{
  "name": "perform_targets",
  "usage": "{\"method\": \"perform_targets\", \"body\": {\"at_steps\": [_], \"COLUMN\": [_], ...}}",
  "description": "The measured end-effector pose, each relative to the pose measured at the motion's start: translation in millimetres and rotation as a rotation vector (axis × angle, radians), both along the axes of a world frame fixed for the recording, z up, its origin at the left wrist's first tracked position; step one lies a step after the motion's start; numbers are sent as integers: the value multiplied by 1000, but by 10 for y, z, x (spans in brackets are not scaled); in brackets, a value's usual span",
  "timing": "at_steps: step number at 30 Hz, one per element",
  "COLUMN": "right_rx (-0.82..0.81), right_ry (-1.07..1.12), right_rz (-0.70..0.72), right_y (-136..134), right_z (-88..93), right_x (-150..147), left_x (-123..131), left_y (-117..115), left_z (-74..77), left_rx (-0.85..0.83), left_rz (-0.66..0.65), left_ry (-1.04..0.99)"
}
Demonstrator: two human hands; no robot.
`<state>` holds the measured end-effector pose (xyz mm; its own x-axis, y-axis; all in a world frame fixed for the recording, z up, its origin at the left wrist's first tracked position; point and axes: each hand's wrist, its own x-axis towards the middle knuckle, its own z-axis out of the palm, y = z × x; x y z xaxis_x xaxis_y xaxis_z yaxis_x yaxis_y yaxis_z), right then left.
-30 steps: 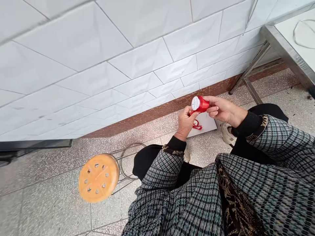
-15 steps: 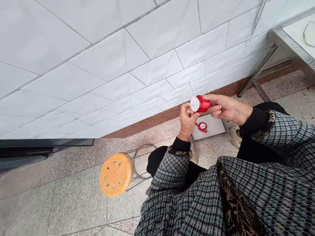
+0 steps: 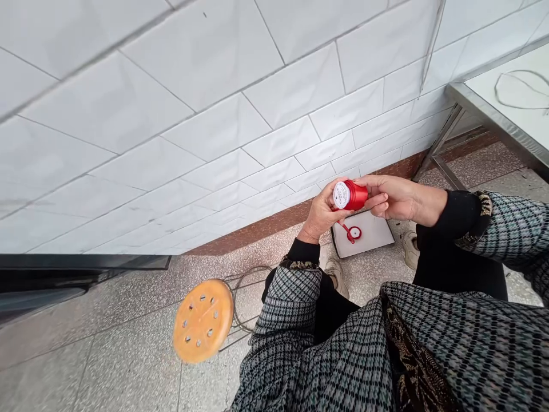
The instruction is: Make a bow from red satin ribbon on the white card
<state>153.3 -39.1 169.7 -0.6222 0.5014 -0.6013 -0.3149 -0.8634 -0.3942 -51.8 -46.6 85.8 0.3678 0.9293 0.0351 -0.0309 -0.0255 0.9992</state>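
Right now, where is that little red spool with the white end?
In the head view the red spool sits right of centre, held between the left hand and the right hand, above the white board on the floor.

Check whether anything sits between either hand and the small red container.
Nothing visible does. The right hand grips the red container by its body, and the left hand touches its white-labelled end. The white board lies on the floor below, apart.
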Motion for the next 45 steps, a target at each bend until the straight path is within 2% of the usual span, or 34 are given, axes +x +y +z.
{"method": "perform_targets", "body": {"at_steps": [4, 7, 11, 13, 15, 18, 26, 28, 35, 41, 45], "right_rx": [32, 176, 466, 524, 442, 224, -30, -43, 84, -45, -112], "right_ry": [61, 36, -277, -387, -369, -252, -72, -62, -117, -111, -40], "right_rz": [-133, -206, -258, -328, -415, -504, -495, -504, -528, -476, -428], "right_y": [16, 36, 114, 182, 247, 298, 249, 249, 247, 207, 174], "right_z": [-17, -80, -250, -340, -408, -452, -453, -471, -555, -499, -515], "right_x": [-55, -145, -235, -236, -209, -159, -153, -150, -126, -145, -125], "left_x": [88, 149, 273, 362, 445, 512, 468, 474, 451, 391, 357], "left_y": [126, 211, 301, 331, 344, 334, 242, 207, 105, 132, 163], "left_z": [-94, -187, -311, -366, -412, -468, -548, -532, -485, -590, -624], "left_rx": [-16, -79, -199, -242, -271, -289, -301, -314, -334, -304, -301], "left_rz": [49, 106, 132, 143, 158, 162, 154, 150, 139, 146, 93], "left_ry": [-117, -208, -311, -366, -414, -452, -422, -437, -390, -338, -334]}}
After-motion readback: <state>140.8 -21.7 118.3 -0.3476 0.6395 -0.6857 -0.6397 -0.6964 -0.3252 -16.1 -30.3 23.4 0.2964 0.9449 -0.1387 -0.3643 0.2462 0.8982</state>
